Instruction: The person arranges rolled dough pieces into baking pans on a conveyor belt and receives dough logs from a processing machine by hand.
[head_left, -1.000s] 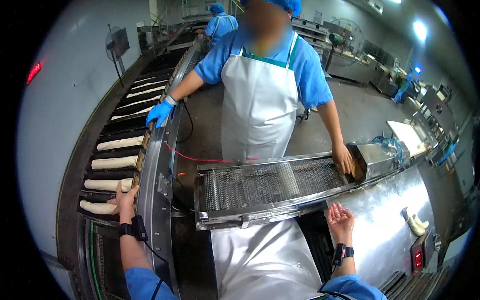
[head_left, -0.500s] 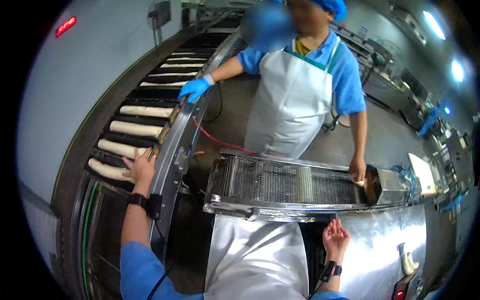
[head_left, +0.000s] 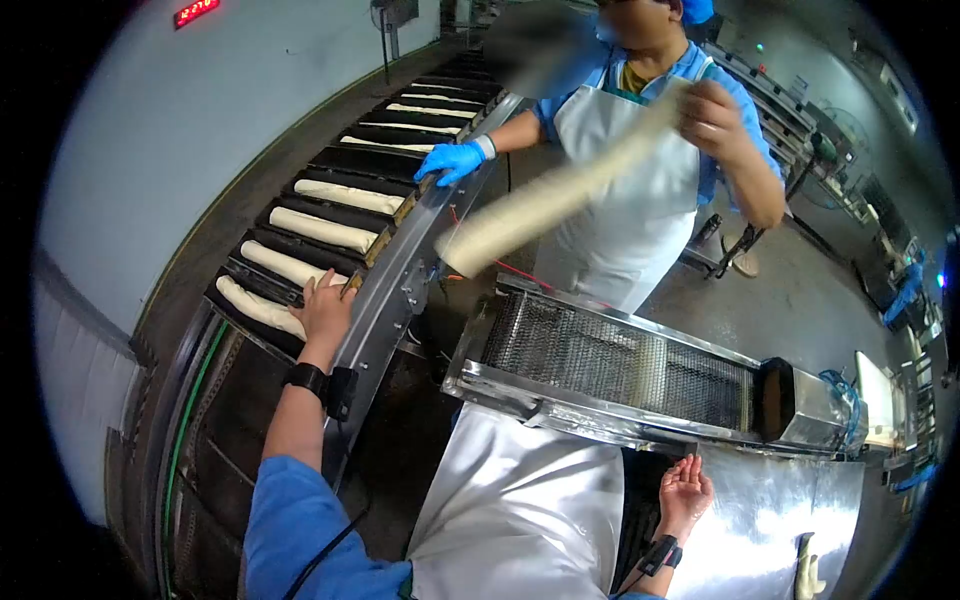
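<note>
My left hand (head_left: 326, 312) rests on the near end of a black baking tin (head_left: 275, 332), fingers spread over its rim beside the rolled dough (head_left: 290, 263). Whether the fingertips touch the dough is hard to tell. Palm up, with fingers loosely bent and nothing in it, my right hand (head_left: 686, 490) lies at the edge of the steel table (head_left: 780, 490), just below the mesh conveyor (head_left: 600, 350). Across from me a co-worker's bare hand holds up a long dough strip (head_left: 560, 200), blurred by motion. The co-worker's blue-gloved hand (head_left: 455, 162) touches the tin line's rail.
Several more tins with dough strips (head_left: 348, 196) run away along the wall on the left. A steel rail (head_left: 400, 270) borders them. Small dough pieces (head_left: 808, 568) lie at the table's right. A white apron (head_left: 520, 500) hangs before me.
The co-worker's bare hand has lifted a long dough strip off the mesh conveyor and swung it up toward the tins. My view has shifted slightly; my hands keep about the same places.
</note>
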